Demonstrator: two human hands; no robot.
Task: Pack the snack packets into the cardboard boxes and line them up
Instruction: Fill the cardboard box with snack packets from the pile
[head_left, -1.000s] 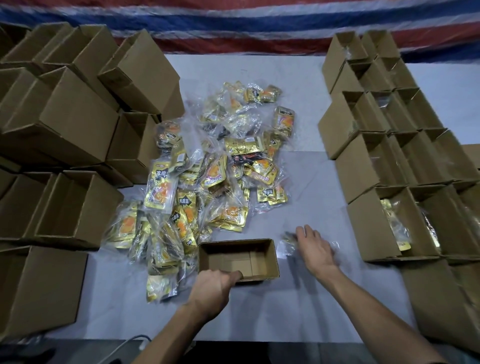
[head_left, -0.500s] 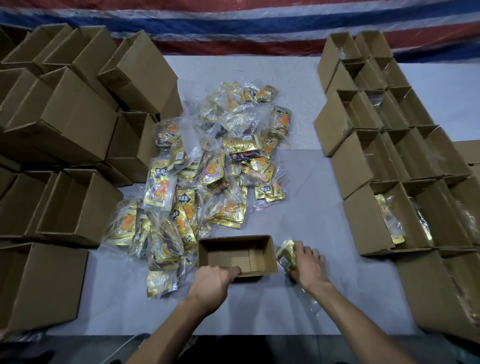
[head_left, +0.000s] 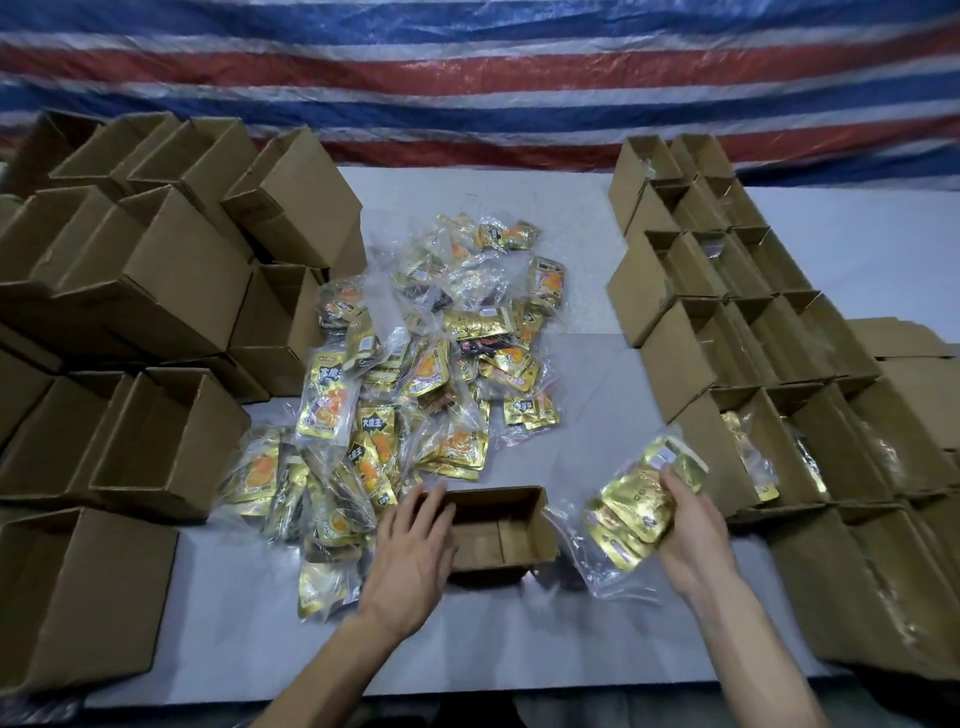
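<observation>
One clear bag of gold packets (head_left: 641, 499): is now lifted off the table (head_left: 597, 364), low and right of centre.
Right hand (head_left: 691, 525): fingers are curled round it.
Left hand (head_left: 410, 551): its grip is loosened; straight fingers are laid on the open box (head_left: 498, 499), lower centre.
Meaning: packing is judged next.

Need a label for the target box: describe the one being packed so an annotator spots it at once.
On the grey table, look at the near edge of the central packet pile. One small open cardboard box sits there, left hand touching its left end. Unlike the box stacks on both sides, it stands alone and empty.
</observation>
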